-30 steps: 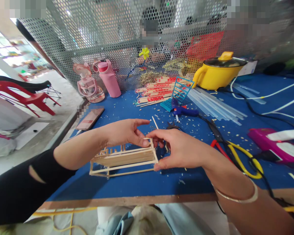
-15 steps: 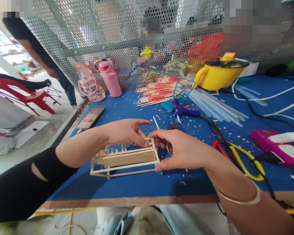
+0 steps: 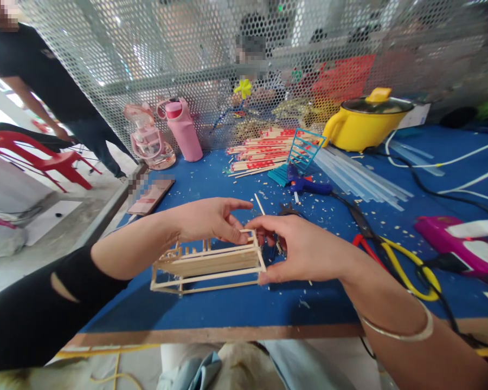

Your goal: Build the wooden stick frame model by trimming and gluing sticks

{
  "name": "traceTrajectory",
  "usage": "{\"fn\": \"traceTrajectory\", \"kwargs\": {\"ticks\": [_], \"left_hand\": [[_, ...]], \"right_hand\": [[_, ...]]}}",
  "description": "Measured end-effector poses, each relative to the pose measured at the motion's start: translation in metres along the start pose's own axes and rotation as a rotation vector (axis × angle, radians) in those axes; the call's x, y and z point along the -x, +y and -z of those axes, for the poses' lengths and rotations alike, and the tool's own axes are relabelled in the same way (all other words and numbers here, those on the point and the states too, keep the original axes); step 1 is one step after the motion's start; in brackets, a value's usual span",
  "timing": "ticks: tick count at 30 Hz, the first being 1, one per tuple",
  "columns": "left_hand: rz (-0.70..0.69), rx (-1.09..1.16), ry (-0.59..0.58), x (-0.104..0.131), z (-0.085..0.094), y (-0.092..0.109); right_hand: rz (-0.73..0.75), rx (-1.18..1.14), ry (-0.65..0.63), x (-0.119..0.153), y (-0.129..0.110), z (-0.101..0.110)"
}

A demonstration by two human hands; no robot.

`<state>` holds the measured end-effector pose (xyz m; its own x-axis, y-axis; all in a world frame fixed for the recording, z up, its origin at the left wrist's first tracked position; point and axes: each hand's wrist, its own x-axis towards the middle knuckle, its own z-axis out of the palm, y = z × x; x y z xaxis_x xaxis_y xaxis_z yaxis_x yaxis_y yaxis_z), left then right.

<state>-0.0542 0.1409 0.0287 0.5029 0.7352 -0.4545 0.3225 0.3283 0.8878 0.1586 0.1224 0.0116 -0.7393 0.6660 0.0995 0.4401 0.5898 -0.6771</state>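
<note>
Being held at its right end, a small stick frame (image 3: 211, 265) is kept near the front edge of the blue table (image 3: 236, 311). Whether the table is touched by it cannot be told. The near corner of that end is pinched by the right hand (image 3: 301, 246), with the thumb low and the other fingers bent by the top corner. That top corner is touched by the thumb of the left hand (image 3: 213, 219), and its pointing finger is held out straight. Both grips are narrow. A thin stick (image 3: 259, 204) is seen poking up between the hands, but what it is held by cannot be told.

Just past the grip, a blue glue gun (image 3: 309, 186) is laid by a teal rack (image 3: 305, 151). Behind them, a pile of red and tan sticks (image 3: 264, 149) is spread. Right of the grip, cutters with red and yellow handles (image 3: 406, 271) are seen. Far to the right, a yellow pot (image 3: 366, 124) and a purple tool (image 3: 459, 244) are set. Left of the grip and farther back, a phone (image 3: 151, 196) and a pink bottle (image 3: 185, 135) are placed.
</note>
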Motion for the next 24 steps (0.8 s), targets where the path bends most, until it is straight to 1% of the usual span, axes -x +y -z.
{"fn": "traceTrajectory", "kwargs": {"ticks": [6, 10, 13, 14, 15, 17, 18, 19, 20, 21, 22, 24], "left_hand": [[0.029, -0.015, -0.026, 0.006, 0.002, 0.005], [0.083, -0.031, -0.023, 0.019, 0.008, 0.010], [0.133, -0.063, -0.009, 0.030, 0.014, 0.007], [0.140, -0.064, 0.001, 0.033, 0.016, 0.005], [0.139, -0.054, 0.013, 0.036, 0.018, 0.002], [0.111, -0.005, 0.047, 0.040, 0.022, -0.005], [0.086, 0.033, 0.074, 0.042, 0.023, -0.008], [0.056, 0.080, 0.110, 0.044, 0.025, -0.010], [0.025, 0.134, 0.150, 0.046, 0.026, -0.012], [-0.009, 0.195, 0.193, 0.047, 0.026, -0.014], [-0.048, 0.262, 0.235, 0.049, 0.026, -0.014], [-0.140, 0.392, 0.307, 0.051, 0.025, -0.015]], "right_hand": [[0.018, 0.013, 0.004, 0.001, 0.000, -0.001], [0.020, -0.006, 0.021, 0.001, -0.002, -0.003], [-0.001, -0.089, 0.011, 0.002, 0.005, 0.002], [-0.016, -0.139, 0.027, 0.002, 0.011, 0.005], [-0.034, -0.188, 0.068, 0.002, 0.018, 0.009], [-0.092, -0.218, 0.217, -0.001, 0.032, 0.017], [-0.131, -0.161, 0.310, -0.004, 0.038, 0.019], [-0.193, -0.057, 0.372, -0.008, 0.043, 0.019], [-0.273, 0.065, 0.386, -0.012, 0.046, 0.018], [-0.356, 0.181, 0.365, -0.018, 0.048, 0.014], [-0.432, 0.282, 0.315, -0.024, 0.048, 0.009], [-0.515, 0.369, 0.288, -0.036, 0.048, -0.003]]}}
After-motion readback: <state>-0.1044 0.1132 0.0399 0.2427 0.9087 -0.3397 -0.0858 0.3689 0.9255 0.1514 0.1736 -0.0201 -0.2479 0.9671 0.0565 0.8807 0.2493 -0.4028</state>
